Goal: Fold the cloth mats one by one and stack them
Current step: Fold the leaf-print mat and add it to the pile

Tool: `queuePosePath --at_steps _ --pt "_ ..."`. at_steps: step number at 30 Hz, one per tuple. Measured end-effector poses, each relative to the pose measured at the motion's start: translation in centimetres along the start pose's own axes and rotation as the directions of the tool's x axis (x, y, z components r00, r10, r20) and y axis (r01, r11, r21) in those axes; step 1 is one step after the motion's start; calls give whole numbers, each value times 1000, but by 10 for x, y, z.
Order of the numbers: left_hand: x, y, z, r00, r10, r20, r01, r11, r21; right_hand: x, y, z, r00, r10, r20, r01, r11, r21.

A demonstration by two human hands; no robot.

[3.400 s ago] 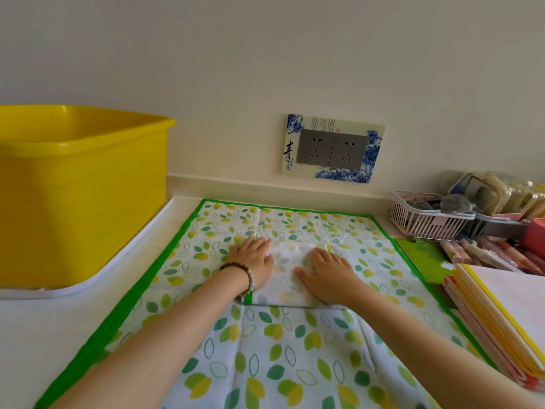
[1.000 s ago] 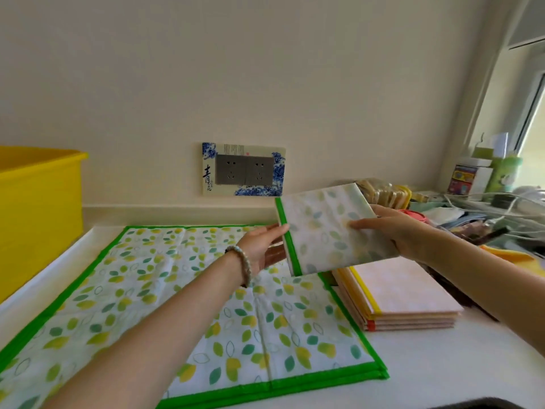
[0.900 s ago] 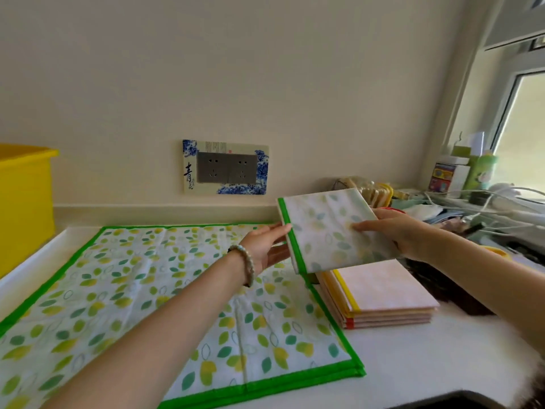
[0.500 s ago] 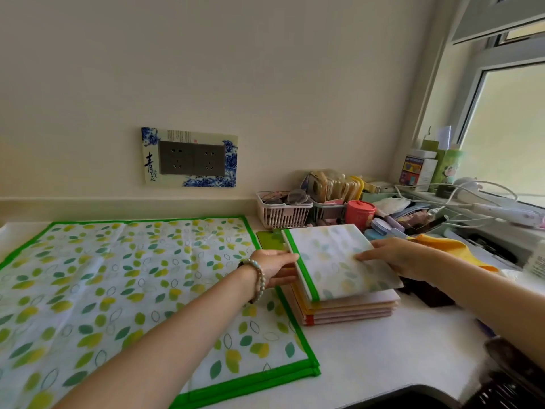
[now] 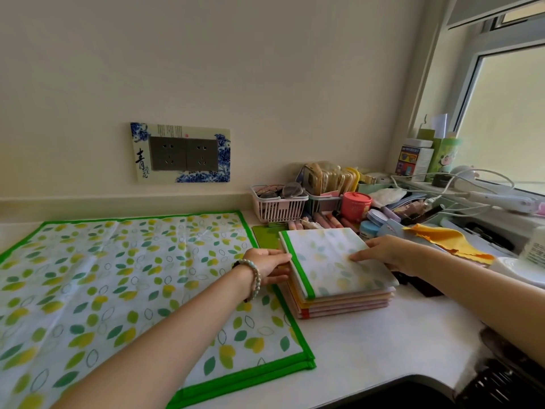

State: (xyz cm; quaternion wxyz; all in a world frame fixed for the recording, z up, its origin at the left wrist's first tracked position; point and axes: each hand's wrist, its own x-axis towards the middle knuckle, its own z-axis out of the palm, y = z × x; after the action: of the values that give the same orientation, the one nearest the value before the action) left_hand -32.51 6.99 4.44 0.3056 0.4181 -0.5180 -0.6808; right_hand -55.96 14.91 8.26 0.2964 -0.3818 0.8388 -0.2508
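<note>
A folded leaf-print mat (image 5: 333, 261) with a green edge lies on top of a stack of folded mats (image 5: 348, 305) in pink and yellow. My left hand (image 5: 265, 262), with a bead bracelet on the wrist, pinches the folded mat's left green edge. My right hand (image 5: 386, 252) holds its right side, thumb on top and fingers at the edge. Unfolded leaf-print mats (image 5: 118, 276) with green borders lie flat on the counter to the left of the stack.
Behind the stack stand a pink basket (image 5: 277, 206), a pink jar (image 5: 355, 205) and several small items. A yellow cloth (image 5: 445, 240) and cables lie at the right under the window. A dark sink edge (image 5: 413, 394) is at the bottom right.
Both hands lifted the folded mat off the flat mats, carried it right and lowered it onto the stack. The view turned right, so the yellow tub is out of sight.
</note>
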Motion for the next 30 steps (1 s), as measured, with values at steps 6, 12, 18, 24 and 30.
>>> queuePosePath --at_steps 6,12,18,24,30 --pt "-4 -3 -5 999 25 26 -26 999 39 -4 2 0 1000 -29 -12 28 999 -43" --pt "-17 4 -33 987 149 66 -159 969 191 -36 -30 0 907 -344 -243 293 930 -221" --pt "-52 14 -95 922 374 99 -370 776 510 -74 -83 43 740 -638 -211 555 757 -344" --pt "-113 -7 -181 942 304 142 -282 491 824 -121 -112 144 650 -757 70 745 615 -260" --pt "-178 -42 -257 964 199 178 -224 241 944 -154 -99 232 512 -771 378 850 517 -97"
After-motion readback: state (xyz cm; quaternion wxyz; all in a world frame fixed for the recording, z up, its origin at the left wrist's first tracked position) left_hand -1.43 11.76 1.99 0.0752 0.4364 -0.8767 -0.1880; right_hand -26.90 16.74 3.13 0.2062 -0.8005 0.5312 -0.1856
